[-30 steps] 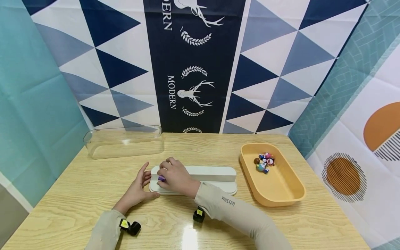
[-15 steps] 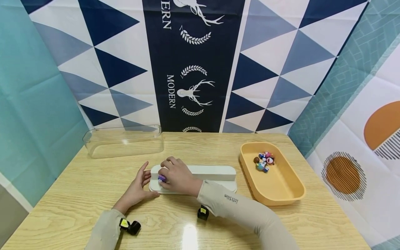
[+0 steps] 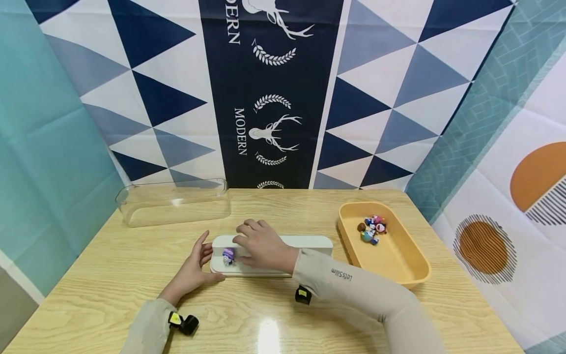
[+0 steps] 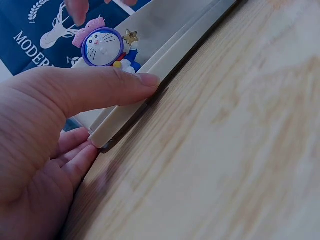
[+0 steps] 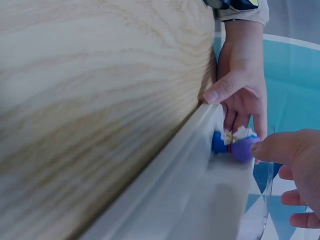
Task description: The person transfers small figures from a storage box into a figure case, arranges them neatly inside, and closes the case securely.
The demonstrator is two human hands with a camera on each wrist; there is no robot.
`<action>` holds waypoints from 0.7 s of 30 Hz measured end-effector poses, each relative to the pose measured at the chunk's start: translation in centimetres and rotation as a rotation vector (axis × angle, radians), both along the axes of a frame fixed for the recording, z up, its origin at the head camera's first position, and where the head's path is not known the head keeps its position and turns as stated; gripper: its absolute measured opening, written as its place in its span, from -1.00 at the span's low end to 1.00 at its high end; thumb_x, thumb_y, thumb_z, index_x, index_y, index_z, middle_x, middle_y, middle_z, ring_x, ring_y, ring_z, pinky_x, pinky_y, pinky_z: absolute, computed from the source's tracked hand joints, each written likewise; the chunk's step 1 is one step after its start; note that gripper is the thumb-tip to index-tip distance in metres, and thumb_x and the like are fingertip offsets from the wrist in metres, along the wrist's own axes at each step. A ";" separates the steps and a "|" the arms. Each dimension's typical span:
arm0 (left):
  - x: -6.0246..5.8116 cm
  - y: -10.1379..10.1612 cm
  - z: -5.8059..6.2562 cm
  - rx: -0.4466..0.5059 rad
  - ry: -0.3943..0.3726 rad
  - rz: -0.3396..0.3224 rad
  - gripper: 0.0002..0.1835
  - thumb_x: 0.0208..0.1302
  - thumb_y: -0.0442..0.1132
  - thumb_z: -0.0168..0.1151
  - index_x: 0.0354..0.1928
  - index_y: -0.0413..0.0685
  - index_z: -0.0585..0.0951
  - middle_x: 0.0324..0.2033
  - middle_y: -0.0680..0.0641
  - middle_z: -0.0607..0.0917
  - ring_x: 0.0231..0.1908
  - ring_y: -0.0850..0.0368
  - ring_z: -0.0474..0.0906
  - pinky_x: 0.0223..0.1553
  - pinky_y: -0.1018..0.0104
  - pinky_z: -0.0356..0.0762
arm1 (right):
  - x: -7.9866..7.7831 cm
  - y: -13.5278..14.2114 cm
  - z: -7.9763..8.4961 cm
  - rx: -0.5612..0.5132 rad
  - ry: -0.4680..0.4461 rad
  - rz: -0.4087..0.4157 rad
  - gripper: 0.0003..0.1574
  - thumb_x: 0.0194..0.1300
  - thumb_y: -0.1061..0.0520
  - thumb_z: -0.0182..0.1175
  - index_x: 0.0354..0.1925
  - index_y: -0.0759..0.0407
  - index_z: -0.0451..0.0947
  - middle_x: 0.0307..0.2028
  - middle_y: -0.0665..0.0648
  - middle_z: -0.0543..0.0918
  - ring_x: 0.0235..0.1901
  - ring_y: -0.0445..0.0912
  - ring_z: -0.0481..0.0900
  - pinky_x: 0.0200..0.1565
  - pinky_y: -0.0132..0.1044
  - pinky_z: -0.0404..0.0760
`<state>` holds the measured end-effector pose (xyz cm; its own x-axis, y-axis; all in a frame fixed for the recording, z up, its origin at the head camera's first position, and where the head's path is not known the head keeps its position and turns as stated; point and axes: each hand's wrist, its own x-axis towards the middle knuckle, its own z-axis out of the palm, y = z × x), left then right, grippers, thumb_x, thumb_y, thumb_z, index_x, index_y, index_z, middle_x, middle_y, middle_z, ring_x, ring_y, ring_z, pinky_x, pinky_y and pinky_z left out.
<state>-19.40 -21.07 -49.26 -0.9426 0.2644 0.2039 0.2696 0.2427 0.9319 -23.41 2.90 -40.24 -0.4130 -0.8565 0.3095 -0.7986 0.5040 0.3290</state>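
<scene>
A white two-step display base (image 3: 305, 241) lies lengthwise on the wooden table. At the left end of its lower step stands a small cartoon cat figurine (image 3: 228, 256) with a purple hood; the left wrist view shows its white face, pink bow and gold star. My left hand (image 3: 194, 268) holds the base's left end, thumb along the front edge and fingers round the corner. Just right of the figurine, my right hand (image 3: 267, 250) hovers over the base with fingers spread. In the right wrist view its thumb overlaps the figurine's purple head (image 5: 243, 149).
An orange tray (image 3: 400, 265) on the right contains several small colourful figurines (image 3: 371, 230). At the back left lies a clear plastic cover (image 3: 177, 211). Patterned cloths hang behind and beside the table (image 3: 247, 324).
My right hand has let go of the figurine and drawn back to the right, uncovering it on the lower step. The left hand has stayed at the base's end.
</scene>
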 end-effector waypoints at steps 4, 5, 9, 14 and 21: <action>-0.1 0.1 0.0 -0.004 -0.025 0.011 0.34 -0.07 -0.49 0.57 0.55 -0.25 -0.26 0.31 -0.48 0.29 0.32 -0.42 0.25 0.31 0.26 0.34 | -0.2 1.2 0.7 0.028 0.002 -0.010 -0.48 0.17 -0.23 0.39 0.03 -0.05 0.63 0.06 0.03 0.57 0.10 -0.03 0.45 0.02 -0.18 0.54; -0.1 0.1 0.0 -0.006 -0.031 0.015 0.35 -0.07 -0.48 0.58 0.56 -0.24 -0.26 0.31 -0.47 0.29 0.32 -0.41 0.24 0.32 0.27 0.34 | -0.2 1.6 0.9 0.033 0.002 -0.015 -0.48 0.17 -0.22 0.40 0.03 -0.04 0.63 0.06 0.03 0.57 0.10 -0.03 0.45 0.02 -0.17 0.53; -0.1 0.2 -0.1 0.001 -0.031 0.016 0.35 -0.07 -0.50 0.57 0.56 -0.25 -0.26 0.31 -0.49 0.28 0.32 -0.42 0.24 0.34 0.05 0.29 | -0.5 2.7 1.6 0.035 -0.004 -0.037 -0.47 0.15 -0.19 0.42 0.03 -0.02 0.63 0.05 0.05 0.57 0.09 -0.01 0.46 0.00 -0.14 0.54; -0.1 0.3 0.0 0.014 -0.016 0.007 0.34 -0.06 -0.52 0.56 0.55 -0.28 -0.27 0.31 -0.51 0.27 0.33 -0.43 0.22 0.34 -0.11 0.19 | -1.0 4.3 1.9 0.009 -0.002 -0.043 -0.47 0.13 -0.16 0.44 0.02 0.00 0.63 0.04 0.07 0.58 0.07 0.00 0.46 -0.02 -0.11 0.53; -0.1 0.3 0.1 0.007 -0.012 0.012 0.34 -0.07 -0.52 0.56 0.55 -0.28 -0.27 0.30 -0.51 0.28 0.32 -0.43 0.22 0.34 -0.09 0.20 | -1.8 6.6 2.3 -0.043 0.013 -0.048 -0.47 0.11 -0.12 0.46 0.00 0.05 0.63 0.01 0.11 0.58 0.06 0.05 0.47 -0.04 -0.07 0.55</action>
